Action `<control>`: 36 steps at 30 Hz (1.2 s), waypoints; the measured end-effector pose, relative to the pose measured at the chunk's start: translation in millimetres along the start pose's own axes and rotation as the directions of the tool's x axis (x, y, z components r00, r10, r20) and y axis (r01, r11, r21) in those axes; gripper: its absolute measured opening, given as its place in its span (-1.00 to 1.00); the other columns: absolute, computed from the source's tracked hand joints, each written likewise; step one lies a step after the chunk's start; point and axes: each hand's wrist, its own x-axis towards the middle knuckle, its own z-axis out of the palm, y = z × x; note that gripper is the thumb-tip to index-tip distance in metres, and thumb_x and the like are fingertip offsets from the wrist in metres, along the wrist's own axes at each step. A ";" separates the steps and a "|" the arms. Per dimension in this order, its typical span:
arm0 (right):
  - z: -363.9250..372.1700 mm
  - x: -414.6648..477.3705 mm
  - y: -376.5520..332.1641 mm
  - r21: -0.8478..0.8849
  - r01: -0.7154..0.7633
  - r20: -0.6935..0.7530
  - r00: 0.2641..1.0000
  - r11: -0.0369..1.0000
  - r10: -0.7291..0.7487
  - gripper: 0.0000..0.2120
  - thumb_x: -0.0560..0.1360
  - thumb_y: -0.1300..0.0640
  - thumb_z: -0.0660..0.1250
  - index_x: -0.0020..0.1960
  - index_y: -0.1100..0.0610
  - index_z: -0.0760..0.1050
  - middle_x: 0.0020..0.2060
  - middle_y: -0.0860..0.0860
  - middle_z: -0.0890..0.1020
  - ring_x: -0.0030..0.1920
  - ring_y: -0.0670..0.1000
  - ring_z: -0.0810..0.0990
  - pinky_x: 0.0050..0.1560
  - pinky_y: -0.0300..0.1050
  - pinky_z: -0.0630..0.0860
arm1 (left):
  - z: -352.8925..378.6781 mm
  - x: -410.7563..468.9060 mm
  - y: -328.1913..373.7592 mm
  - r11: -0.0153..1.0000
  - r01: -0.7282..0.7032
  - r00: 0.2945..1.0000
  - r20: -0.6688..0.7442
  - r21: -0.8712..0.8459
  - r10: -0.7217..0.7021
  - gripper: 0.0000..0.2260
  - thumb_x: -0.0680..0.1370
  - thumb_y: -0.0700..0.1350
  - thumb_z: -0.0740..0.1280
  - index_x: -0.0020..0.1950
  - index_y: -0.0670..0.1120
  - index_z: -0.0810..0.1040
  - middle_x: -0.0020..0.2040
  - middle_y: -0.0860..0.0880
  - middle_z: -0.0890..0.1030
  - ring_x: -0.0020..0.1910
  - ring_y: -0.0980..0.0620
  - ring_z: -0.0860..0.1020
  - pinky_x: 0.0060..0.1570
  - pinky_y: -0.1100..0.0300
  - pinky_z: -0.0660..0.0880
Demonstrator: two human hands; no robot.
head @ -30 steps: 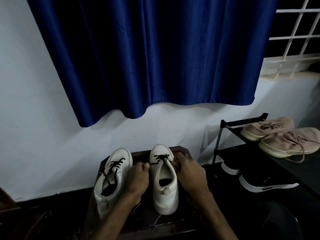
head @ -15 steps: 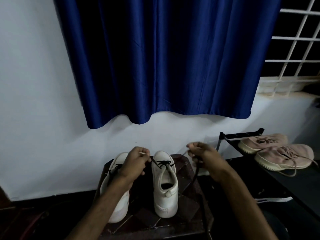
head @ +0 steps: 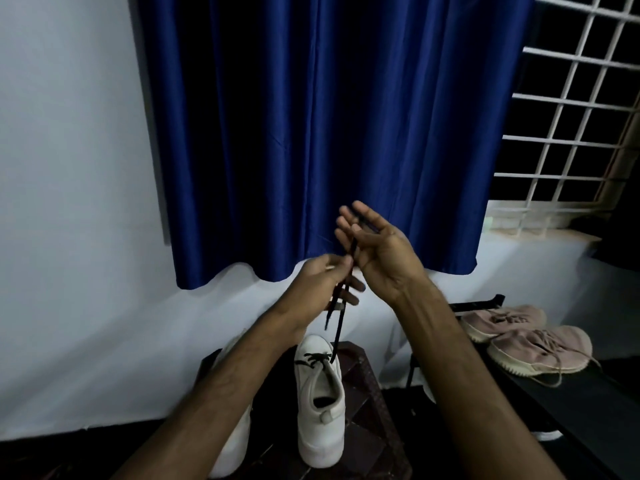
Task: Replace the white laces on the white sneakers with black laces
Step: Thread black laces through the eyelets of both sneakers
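At lower centre, a thin black lace rises taut from the toe-end eyelets of a white sneaker on a dark stool, pinched by the left hand and crossing the spread, nearly straight fingers of the right hand.

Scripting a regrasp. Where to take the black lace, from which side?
Pinch the straight stretch of the black lace between the left hand and the right white sneaker, from the right: there it hangs taut, nearly upright, with the left forearm crowding the other side.
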 end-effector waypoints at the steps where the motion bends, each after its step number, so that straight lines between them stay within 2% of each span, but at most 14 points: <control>1: 1.4 1.4 -5.0 0.028 0.036 -0.015 0.999 0.999 -0.035 -0.66 0.53 0.53 0.11 0.13 0.22 0.50 -0.02 0.11 0.67 0.02 0.03 0.65 0.17 -0.08 0.55 | -1.5 -1.2 1.1 1.000 0.000 1.000 0.026 0.006 -0.001 -0.75 0.67 -0.03 0.17 0.07 -0.13 0.58 -0.33 0.04 0.57 -0.37 0.10 0.54 -0.09 0.09 0.52; 5: -8.0 7.6 -25.3 0.016 0.112 -0.115 0.987 0.994 -0.109 -0.64 0.51 0.57 0.06 0.05 0.24 0.51 -0.05 0.13 0.66 -0.02 0.05 0.66 0.07 -0.11 0.61 | -18.6 -9.1 0.6 1.000 -0.005 1.000 -0.009 0.002 0.005 -0.76 0.68 -0.09 0.15 -0.04 -0.13 0.56 -0.39 0.05 0.37 -0.47 0.16 0.33 -0.29 0.15 0.57; 10: -29.5 9.3 -29.1 -0.068 0.061 -0.163 0.984 0.996 -0.071 -0.67 0.54 0.55 0.07 0.05 0.26 0.50 -0.02 0.15 0.65 -0.01 0.06 0.67 0.06 -0.08 0.61 | -43.5 -12.4 1.8 0.990 -0.071 0.996 -0.045 0.124 0.077 -0.77 0.67 -0.22 0.16 0.04 -0.14 0.62 -0.25 0.00 0.60 -0.43 0.14 0.39 -0.45 0.28 0.41; 14: -37.1 8.1 -27.0 -0.453 -0.043 -0.140 0.990 0.891 -0.023 -0.78 0.60 0.39 0.13 0.15 0.21 0.47 0.05 0.19 0.64 -0.07 0.06 0.66 -0.03 -0.10 0.64 | -47.8 -5.7 3.1 0.916 -0.177 0.964 -0.125 0.359 0.236 -0.81 0.64 -0.20 0.23 -0.04 -0.14 0.64 -0.21 -0.03 0.71 -0.44 0.21 0.46 -0.45 0.37 0.36; 16: -46.3 8.0 -22.9 -0.816 -0.126 -0.185 0.982 0.564 -0.048 -0.83 0.62 0.17 0.20 0.19 0.10 0.46 0.05 0.17 0.65 -0.10 0.09 0.66 -0.09 0.00 0.64 | -48.0 -0.7 -0.6 0.859 -0.183 0.945 -0.155 0.478 0.288 -0.82 0.62 -0.16 0.26 -0.07 -0.10 0.65 -0.24 0.02 0.71 -0.38 0.25 0.54 -0.33 0.35 0.44; 17: -50.9 7.3 -20.9 -0.955 -0.153 -0.181 0.979 0.254 -0.090 -0.80 0.61 0.04 0.22 0.20 0.03 0.47 0.04 0.13 0.64 -0.09 0.11 0.66 -0.08 0.08 0.62 | -46.9 1.7 -4.0 0.834 -0.175 0.941 -0.159 0.523 0.297 -0.83 0.61 -0.14 0.28 -0.09 -0.07 0.66 -0.26 0.05 0.70 -0.32 0.23 0.58 -0.27 0.30 0.47; 19: -57.3 3.7 -12.6 -0.940 -0.154 -0.096 0.976 -0.304 -0.196 -0.74 0.58 -0.12 0.19 0.20 -0.07 0.49 0.02 0.08 0.63 -0.03 0.17 0.63 -0.02 0.12 0.58 | -41.6 4.3 -11.3 0.788 -0.152 0.942 -0.152 0.597 0.298 -0.86 0.58 -0.10 0.33 -0.13 -0.01 0.66 -0.30 0.11 0.68 -0.24 0.20 0.62 -0.18 0.19 0.52; 20: -56.5 0.2 -7.1 -0.917 -0.115 -0.026 0.972 -0.381 -0.232 -0.74 0.59 -0.13 0.17 0.18 -0.08 0.51 0.00 0.06 0.64 -0.02 0.17 0.62 -0.01 0.11 0.57 | -38.0 5.3 -15.2 0.763 -0.143 0.942 -0.150 0.630 0.300 -0.88 0.56 -0.07 0.35 -0.14 0.01 0.66 -0.31 0.14 0.68 -0.23 0.21 0.61 -0.13 0.16 0.53; 21: -55.1 -3.7 -2.4 -0.944 -0.029 0.043 0.977 -0.330 -0.208 -0.73 0.60 -0.13 0.16 0.17 -0.06 0.53 -0.04 0.03 0.66 -0.04 0.12 0.62 -0.01 0.10 0.58 | -33.8 6.3 -17.8 0.738 -0.135 0.940 -0.149 0.661 0.306 -0.90 0.54 -0.04 0.38 -0.15 0.01 0.66 -0.31 0.15 0.67 -0.23 0.22 0.60 -0.09 0.14 0.54; 24: -49.8 -17.6 15.5 -0.970 0.105 0.125 0.989 0.219 0.080 -0.74 0.62 -0.04 0.17 0.12 0.02 0.59 -0.10 -0.06 0.69 -0.07 -0.03 0.63 0.01 -0.05 0.59 | -27.0 8.5 -28.5 0.720 -0.109 0.942 -0.160 0.685 0.294 -0.88 0.52 0.01 0.39 -0.17 0.02 0.64 -0.29 0.16 0.67 -0.22 0.22 0.59 -0.07 0.09 0.55; 25: -50.4 -22.0 22.6 -0.950 0.109 0.159 0.976 0.294 0.152 -0.76 0.62 -0.01 0.19 0.10 0.03 0.60 -0.09 -0.07 0.69 -0.05 -0.05 0.63 -0.01 -0.15 0.57 | -26.5 8.9 -33.5 0.732 -0.098 0.945 -0.168 0.674 0.281 -0.88 0.52 0.01 0.38 -0.17 0.02 0.64 -0.29 0.17 0.67 -0.22 0.21 0.60 -0.07 0.07 0.55; 28: -63.7 -26.9 45.4 -0.906 0.127 0.198 0.970 0.403 0.140 -0.84 0.57 0.09 0.30 0.05 0.12 0.62 -0.14 -0.02 0.71 -0.13 -0.05 0.64 -0.10 -0.29 0.50 | -26.9 7.2 -49.2 0.749 -0.059 0.952 -0.188 0.661 0.240 -0.89 0.52 0.00 0.36 -0.17 0.04 0.62 -0.29 0.18 0.66 -0.21 0.19 0.61 -0.08 0.03 0.57; 32: -80.0 -27.1 61.7 -0.829 0.037 0.109 0.989 0.558 0.097 -0.87 0.53 0.16 0.36 -0.07 0.20 0.64 -0.24 0.11 0.70 -0.30 0.04 0.60 -0.16 -0.05 0.57 | -26.2 2.7 -66.5 0.763 -0.007 0.962 -0.205 0.647 0.183 -0.85 0.52 0.07 0.37 -0.17 0.03 0.61 -0.28 0.15 0.66 -0.19 0.19 0.60 -0.05 0.08 0.55; 36: -93.2 -26.1 70.6 -0.782 -0.026 0.009 0.999 0.623 0.052 -0.82 0.55 0.14 0.34 -0.09 0.22 0.65 -0.29 0.14 0.68 -0.41 -0.04 0.47 -0.45 -0.30 0.36 | -29.3 -5.3 -90.4 0.781 0.115 0.972 -0.231 0.614 0.039 -0.77 0.50 0.16 0.39 -0.07 0.00 0.58 -0.08 0.08 0.67 -0.08 0.10 0.60 -0.06 0.19 0.50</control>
